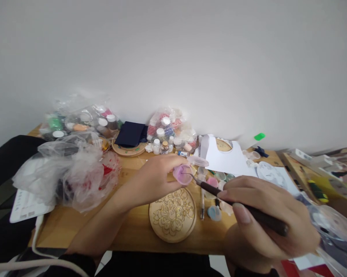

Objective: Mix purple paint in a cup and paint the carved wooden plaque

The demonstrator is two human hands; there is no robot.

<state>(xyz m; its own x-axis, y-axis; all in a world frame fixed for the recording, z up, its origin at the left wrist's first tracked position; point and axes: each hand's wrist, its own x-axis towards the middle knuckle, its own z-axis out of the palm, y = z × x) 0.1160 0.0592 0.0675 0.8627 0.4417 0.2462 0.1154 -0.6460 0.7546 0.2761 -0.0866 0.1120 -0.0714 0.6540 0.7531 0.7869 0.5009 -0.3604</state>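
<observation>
My left hand (153, 177) grips a small clear plastic cup (182, 175) with purple contents, tilted so that its mouth faces me. The cup's hinged lid (198, 161) hangs open at the upper right. In my right hand (265, 215) is a slim tool with a dark handle (216, 191) and a thin, bent metal tip, which reaches into the cup's mouth. Below the cup, a round wooden disc (172, 221) lies on the table, its floral pattern outlined in gold. My left hand partly covers the disc's upper edge.
Several small cups of colour, including a light blue one (214, 213), stand right of the disc. Bagged bottles (83, 119) line the wall, and a crumpled plastic bag (81, 169) lies left. White paper (225, 157) and a navy folded piece (129, 134) sit behind.
</observation>
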